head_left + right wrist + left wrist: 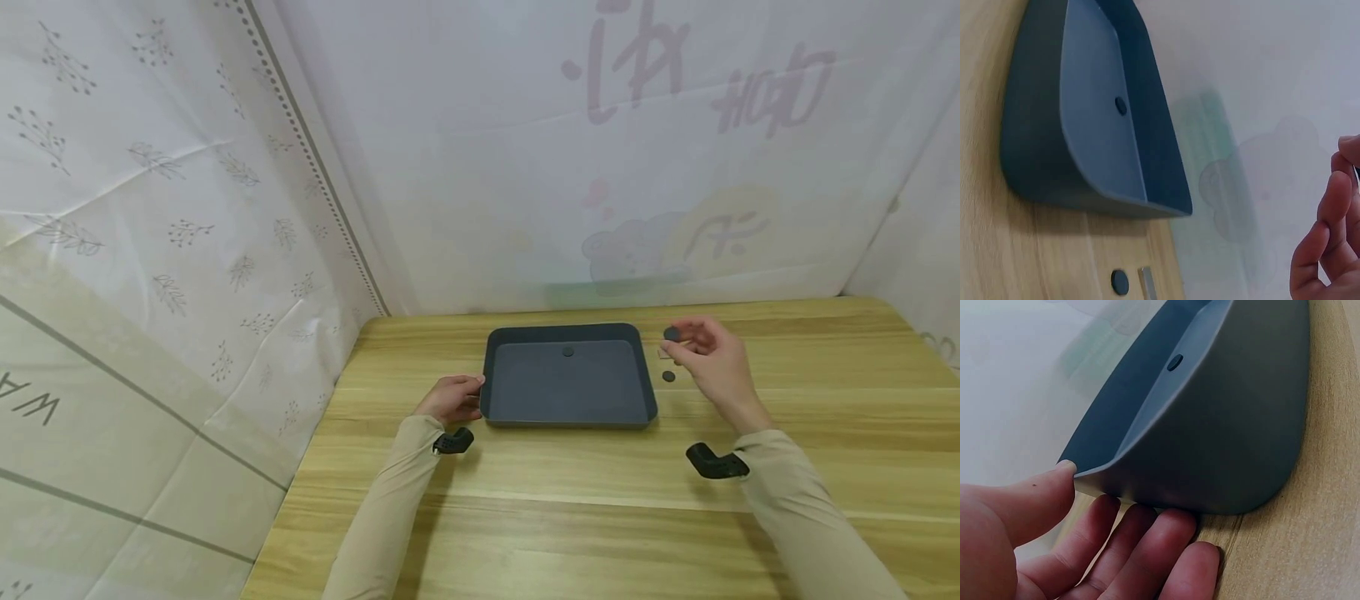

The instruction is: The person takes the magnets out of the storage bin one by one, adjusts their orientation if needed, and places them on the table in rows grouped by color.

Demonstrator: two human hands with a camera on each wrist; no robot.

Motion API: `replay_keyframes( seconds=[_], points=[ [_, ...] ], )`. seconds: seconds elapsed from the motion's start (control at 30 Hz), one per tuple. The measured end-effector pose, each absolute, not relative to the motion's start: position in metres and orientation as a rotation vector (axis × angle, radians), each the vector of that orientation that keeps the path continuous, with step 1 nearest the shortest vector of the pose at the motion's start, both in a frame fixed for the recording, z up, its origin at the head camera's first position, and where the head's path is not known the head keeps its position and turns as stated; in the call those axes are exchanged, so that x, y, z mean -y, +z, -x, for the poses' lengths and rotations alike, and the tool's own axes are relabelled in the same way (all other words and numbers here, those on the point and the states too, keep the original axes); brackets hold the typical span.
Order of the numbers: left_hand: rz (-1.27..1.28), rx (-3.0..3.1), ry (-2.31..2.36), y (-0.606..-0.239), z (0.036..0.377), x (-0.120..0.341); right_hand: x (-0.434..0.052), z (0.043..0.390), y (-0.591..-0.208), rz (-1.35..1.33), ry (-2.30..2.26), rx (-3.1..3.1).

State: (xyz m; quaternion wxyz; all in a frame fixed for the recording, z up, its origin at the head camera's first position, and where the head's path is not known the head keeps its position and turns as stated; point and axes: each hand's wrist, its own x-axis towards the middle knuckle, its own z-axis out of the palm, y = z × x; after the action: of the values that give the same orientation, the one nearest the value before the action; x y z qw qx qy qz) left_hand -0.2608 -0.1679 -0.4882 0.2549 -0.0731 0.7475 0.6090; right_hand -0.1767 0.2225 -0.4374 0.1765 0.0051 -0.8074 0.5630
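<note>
A dark grey rectangular tray (570, 404) stands on the table with a small dark round disc (567, 351) lying inside toward its far wall. At its left side, my left hand (452, 397) holds the tray, the thumb on the rim and the fingers (1172, 528) against the outer wall. To the right of the tray, my right hand (712, 358) pinches another dark round disc (671, 333) between thumb and fingers, raised over the table. Below that hand lies one more dark disc (668, 377), beside a small pale flat piece (1147, 282).
Under everything is a wood-grain table (570, 508). A white printed cloth (465, 167) hangs behind its far edge, and another patterned cloth (150, 275) hangs along the left. A black wrist mount (716, 462) juts from the right sleeve, a second mount (453, 441) from the left.
</note>
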Motion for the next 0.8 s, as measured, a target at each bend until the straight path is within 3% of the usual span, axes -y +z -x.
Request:
replay_keyframes(
  seconds=[0.8],
  points=[
    [0.185,-2.025,1.652,-0.492,0.263,0.169,-0.259,0.176,-0.47,0.141,1.472,2.382]
  ],
)
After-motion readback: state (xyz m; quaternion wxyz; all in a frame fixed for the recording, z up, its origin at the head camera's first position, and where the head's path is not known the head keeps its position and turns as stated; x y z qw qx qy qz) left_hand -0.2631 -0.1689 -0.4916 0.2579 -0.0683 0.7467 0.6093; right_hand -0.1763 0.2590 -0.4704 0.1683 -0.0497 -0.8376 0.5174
